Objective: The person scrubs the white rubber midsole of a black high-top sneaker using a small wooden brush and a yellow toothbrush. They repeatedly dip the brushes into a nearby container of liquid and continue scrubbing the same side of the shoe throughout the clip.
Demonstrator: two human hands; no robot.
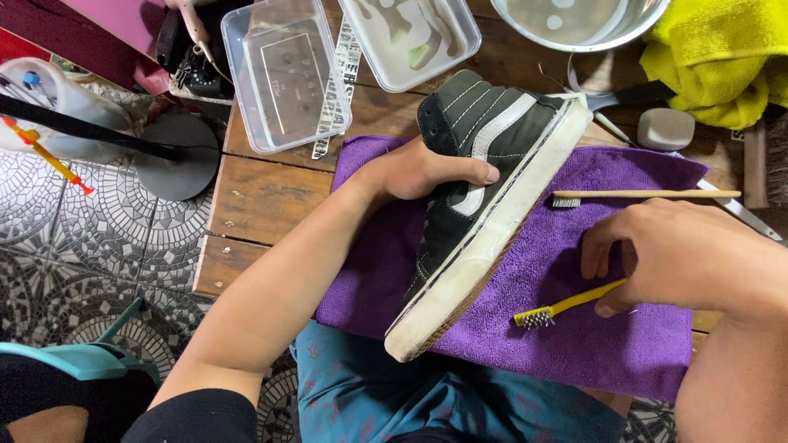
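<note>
Head camera view, looking down: the right hand [681, 254] pinches the handle of a yellow wire brush [566, 305] lying on a purple towel [574, 344]. Beside it, the left hand [419, 172] grips a black high-top sneaker [484, 189] tipped on its side, white sole [484, 246] looking scuffed, apparently unscrubbed. Farther off lie a wooden toothbrush [640, 195], clear plastic tubs [287, 74] and a metal basin [583, 20].

Shoe [484, 221] on towel [574, 328], two brushes right of it, tubs behind.
</note>
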